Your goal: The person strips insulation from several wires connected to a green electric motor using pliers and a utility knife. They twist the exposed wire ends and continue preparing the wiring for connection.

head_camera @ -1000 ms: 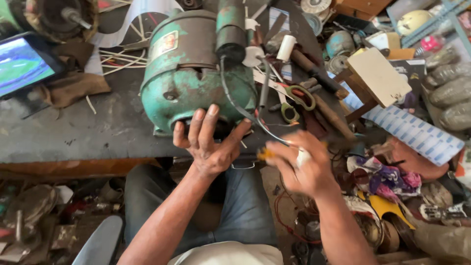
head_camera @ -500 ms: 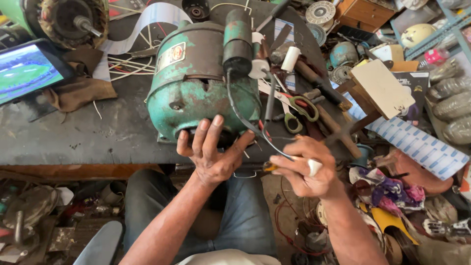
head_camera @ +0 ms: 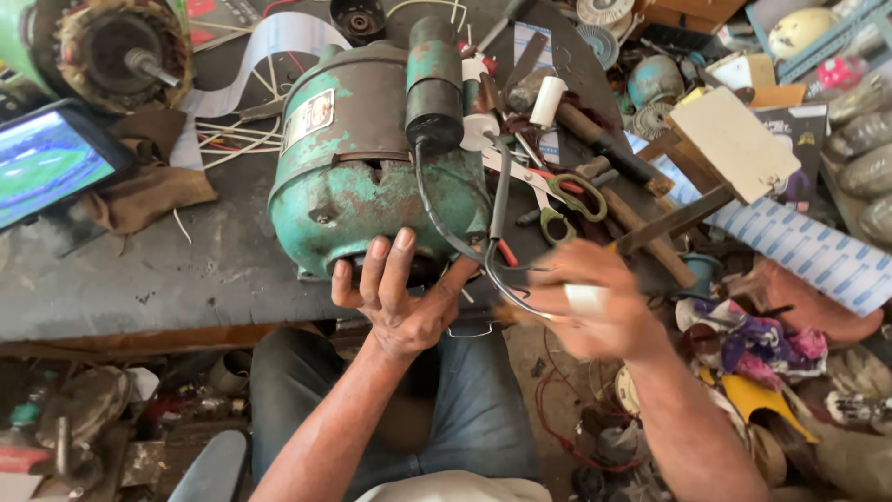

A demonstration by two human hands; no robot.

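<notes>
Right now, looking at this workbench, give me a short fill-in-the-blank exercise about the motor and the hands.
1. The left hand rests its fingers on the worn motor, whose paint is ____.
2. The black cylinder mounted on the motor trails a ____ cable toward the right hand.
3. The scissors lying right of the motor have ____ handles.

Missing words: green; black; green

Green-handled scissors [head_camera: 557, 200], a glowing tablet [head_camera: 51, 167], a white roll [head_camera: 546, 102] — all on the dark workbench [head_camera: 167, 279].

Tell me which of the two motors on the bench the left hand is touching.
The left hand rests on the worn green motor at centre with the black cylindrical capacitor; the open-ended motor sits untouched at top left.
</notes>
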